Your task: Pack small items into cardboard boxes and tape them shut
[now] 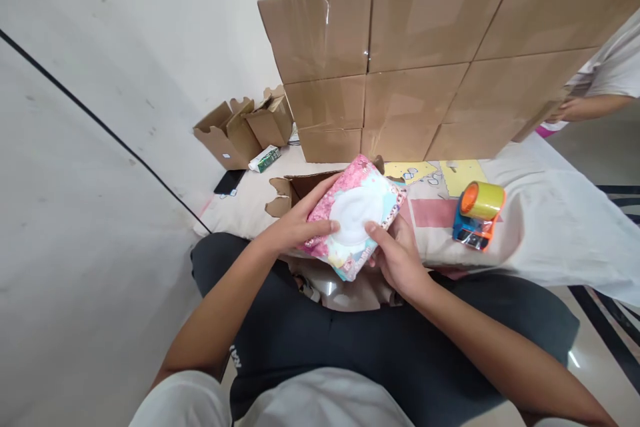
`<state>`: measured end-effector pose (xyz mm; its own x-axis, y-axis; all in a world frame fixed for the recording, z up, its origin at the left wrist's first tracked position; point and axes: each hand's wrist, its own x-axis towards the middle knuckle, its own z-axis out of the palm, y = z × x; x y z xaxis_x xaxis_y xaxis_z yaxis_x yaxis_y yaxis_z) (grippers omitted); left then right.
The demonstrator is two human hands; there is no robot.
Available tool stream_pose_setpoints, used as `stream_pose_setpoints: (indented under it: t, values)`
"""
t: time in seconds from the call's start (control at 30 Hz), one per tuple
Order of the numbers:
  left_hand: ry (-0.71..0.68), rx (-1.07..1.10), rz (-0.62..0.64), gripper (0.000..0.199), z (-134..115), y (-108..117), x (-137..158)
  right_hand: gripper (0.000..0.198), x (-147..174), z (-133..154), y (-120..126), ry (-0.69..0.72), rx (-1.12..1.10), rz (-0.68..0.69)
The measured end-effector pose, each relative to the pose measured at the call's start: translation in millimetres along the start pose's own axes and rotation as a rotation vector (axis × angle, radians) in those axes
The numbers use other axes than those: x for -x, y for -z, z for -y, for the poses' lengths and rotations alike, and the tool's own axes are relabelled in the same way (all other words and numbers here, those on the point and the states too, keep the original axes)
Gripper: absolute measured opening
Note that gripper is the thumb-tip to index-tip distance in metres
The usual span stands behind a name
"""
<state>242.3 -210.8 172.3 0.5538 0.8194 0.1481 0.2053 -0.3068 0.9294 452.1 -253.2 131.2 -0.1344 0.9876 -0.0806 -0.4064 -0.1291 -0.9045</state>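
Observation:
Between both hands, above my lap, I hold a pink and light-blue pack of wipes [356, 213] with a white oval lid on its upper face. My left hand [305, 220] grips its left side, thumb resting near the lid's edge. On the lower right, my right hand [397, 250] grips the pack, its thumb on the lid's rim and the other fingers partly hidden behind. An open cardboard box [283, 199] stands just behind the pack, which hides much of it.
Stacked cardboard boxes [415, 20] wall off the far side. A tape dispenser [477, 217] with yellow tape sits at right. Small open boxes [230, 133], a green-white carton [265, 159] and a black phone [230, 181] lie at left. Another person's arm [595, 107] shows at far right.

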Motion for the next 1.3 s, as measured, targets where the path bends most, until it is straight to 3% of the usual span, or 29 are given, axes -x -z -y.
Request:
stream_pose_setpoints:
  t: [0.07, 0.13, 0.27, 0.33, 0.4, 0.43, 0.5, 0.57, 0.63, 0.7, 0.77, 0.9, 0.97, 1.03, 1.1, 1.17, 1.3]
  values:
    - [0.062, -0.126, 0.117, 0.073, 1, 17, -4, 0.047, 2, -3, 0, -0.068, -0.034, -0.049]
    - [0.139, -0.298, 0.126, 0.063, 7, 32, -11, 0.044, 2, -1, 1, -0.132, -0.043, -0.068]
    - [0.216, -0.589, -0.078, 0.066, 28, 42, -22, 0.044, 0, 9, 2, -0.214, -0.094, -0.047]
    - [0.145, -0.589, -0.231, 0.063, 31, 37, -18, 0.042, -1, 15, 1, -0.260, -0.144, -0.019]
    - [0.010, -0.476, -0.407, 0.057, 28, 28, -8, 0.037, -3, 19, -1, -0.283, -0.189, -0.009]
    - [-0.057, -0.409, -0.437, 0.057, 25, 24, -1, 0.034, -4, 20, -2, -0.282, -0.200, -0.007]
    - [-0.128, -0.358, -0.364, 0.066, 19, 15, 10, 0.029, -8, 20, -4, -0.267, -0.195, 0.018]
    - [-0.101, -0.434, -0.265, 0.086, 15, 9, 15, 0.028, -13, 21, -5, -0.245, -0.154, 0.096]
    - [-0.040, -0.538, -0.304, 0.092, 14, 6, 13, 0.029, -19, 23, -4, -0.241, -0.080, 0.213]
    - [-0.018, -0.589, -0.374, 0.085, 15, 7, 10, 0.031, -25, 26, 0, -0.255, 0.031, 0.306]
    - [-0.036, -0.630, -0.404, 0.081, 17, 14, 8, 0.033, -32, 29, 6, -0.214, 0.215, 0.306]
    - [-0.099, -0.752, -0.400, 0.079, 22, 40, 9, 0.042, -43, 32, 27, 0.220, 0.976, 0.096]
    - [-0.102, -0.805, -0.373, 0.078, 27, 52, 8, 0.048, -47, 29, 38, 0.350, 1.379, 0.062]
    - [-0.104, -0.822, -0.322, 0.076, 31, 58, 3, 0.049, -48, 21, 45, 0.253, 1.608, 0.195]
    - [-0.102, -0.806, -0.289, 0.071, 34, 59, -5, 0.047, -49, 11, 49, 0.080, 1.681, 0.432]
    - [-0.069, -0.778, -0.331, 0.065, 35, 56, -13, 0.047, -49, -1, 48, -0.001, 1.719, 0.590]
    - [-0.024, -0.714, -0.508, 0.064, 38, 49, -27, 0.046, -51, -11, 45, 0.005, 1.749, 0.622]
